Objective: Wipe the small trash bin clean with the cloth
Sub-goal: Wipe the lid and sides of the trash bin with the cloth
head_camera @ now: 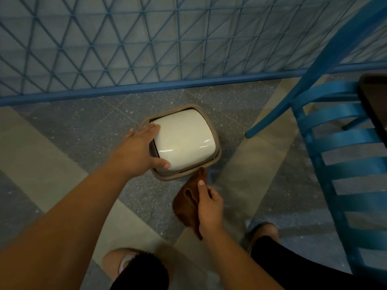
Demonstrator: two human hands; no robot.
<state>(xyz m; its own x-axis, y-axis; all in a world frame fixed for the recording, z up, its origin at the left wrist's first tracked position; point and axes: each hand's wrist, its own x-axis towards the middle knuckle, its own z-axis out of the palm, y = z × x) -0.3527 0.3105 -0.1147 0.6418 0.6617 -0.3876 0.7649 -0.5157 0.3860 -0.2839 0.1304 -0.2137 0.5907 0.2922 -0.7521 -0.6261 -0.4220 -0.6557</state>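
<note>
Right hand (209, 208) gripping cloth (188, 206), left hand (138, 151) spread on bin (184, 143)

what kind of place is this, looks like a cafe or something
Probably a cafe or eatery seating area: a blue slatted chair beside a dark table edge, a blue lattice partition, and a small swing-lid trash bin on terrazzo-style flooring.

Dim, cool light, with two small bright glints on the pale bin lid (184, 141). Wide-angle bending curves the fence (146, 38) and chair (345, 143); near edges look soft and smeared.
</note>
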